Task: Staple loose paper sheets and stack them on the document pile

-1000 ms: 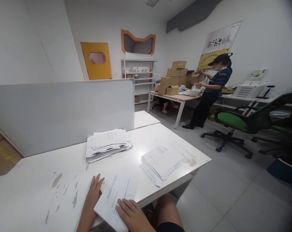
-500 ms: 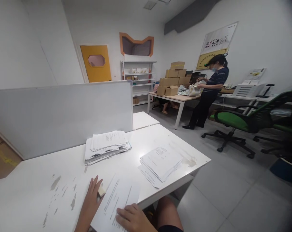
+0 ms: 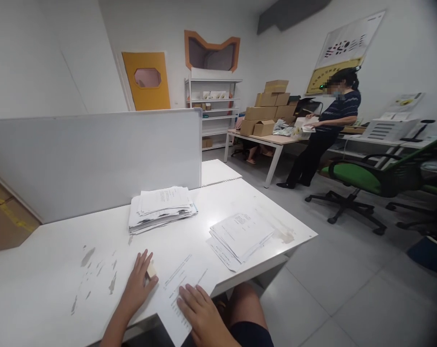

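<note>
My left hand (image 3: 139, 282) rests on the white desk (image 3: 30, 284), fingers stretched out and a little apart. A small cream-coloured block (image 3: 151, 270) lies between its thumb and index finger; what kind of block I cannot tell. Printed paper (image 3: 175, 296) lies beside it, reaching over the desk's front edge. My right hand (image 3: 197, 308) is on the paper's right part, fingers on top and the thumb hidden. Whether it is one sheet or several I cannot tell. Beyond my hands are a loose stack of printed sheets (image 3: 240, 236) on the right and a thicker paper pile (image 3: 162, 209) farther back.
A grey-white partition (image 3: 95, 166) stands along the desk's back. At the far left is a taped cardboard box (image 3: 8, 221). Across the room a person (image 3: 337, 115) stands at a table with cardboard boxes (image 3: 264, 113). A green office chair (image 3: 359, 176) is on the right.
My right hand and the paper have shifted to the right and over the desk edge. The left thumb now shows beside the block. The view has tipped slightly downward.
</note>
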`<state>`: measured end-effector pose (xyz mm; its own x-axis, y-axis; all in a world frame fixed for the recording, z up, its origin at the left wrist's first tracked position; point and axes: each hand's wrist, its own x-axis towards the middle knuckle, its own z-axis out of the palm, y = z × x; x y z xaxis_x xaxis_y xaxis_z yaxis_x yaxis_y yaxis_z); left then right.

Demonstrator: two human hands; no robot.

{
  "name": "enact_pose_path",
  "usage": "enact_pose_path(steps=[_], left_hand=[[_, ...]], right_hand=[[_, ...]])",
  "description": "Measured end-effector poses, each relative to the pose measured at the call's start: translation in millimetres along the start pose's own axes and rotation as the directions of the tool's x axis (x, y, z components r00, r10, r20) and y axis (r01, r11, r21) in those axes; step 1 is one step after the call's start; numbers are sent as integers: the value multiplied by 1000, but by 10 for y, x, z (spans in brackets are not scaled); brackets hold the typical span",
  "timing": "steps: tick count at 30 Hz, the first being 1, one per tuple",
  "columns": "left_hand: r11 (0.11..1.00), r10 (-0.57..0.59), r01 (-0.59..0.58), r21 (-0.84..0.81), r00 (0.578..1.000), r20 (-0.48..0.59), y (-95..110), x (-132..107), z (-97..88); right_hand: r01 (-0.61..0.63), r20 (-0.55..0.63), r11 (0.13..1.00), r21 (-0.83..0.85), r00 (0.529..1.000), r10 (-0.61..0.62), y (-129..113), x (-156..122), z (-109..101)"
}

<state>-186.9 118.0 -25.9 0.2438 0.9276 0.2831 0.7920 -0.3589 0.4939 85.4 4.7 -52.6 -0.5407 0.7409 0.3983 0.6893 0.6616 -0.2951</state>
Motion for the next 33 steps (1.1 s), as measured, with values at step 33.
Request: enact_pose_path(steps=[33], left_hand=[[999,46,-47,2,998,31,323,33,-58]], right_hand=[[-196,138,980,17,972,192,-240,-32,4]])
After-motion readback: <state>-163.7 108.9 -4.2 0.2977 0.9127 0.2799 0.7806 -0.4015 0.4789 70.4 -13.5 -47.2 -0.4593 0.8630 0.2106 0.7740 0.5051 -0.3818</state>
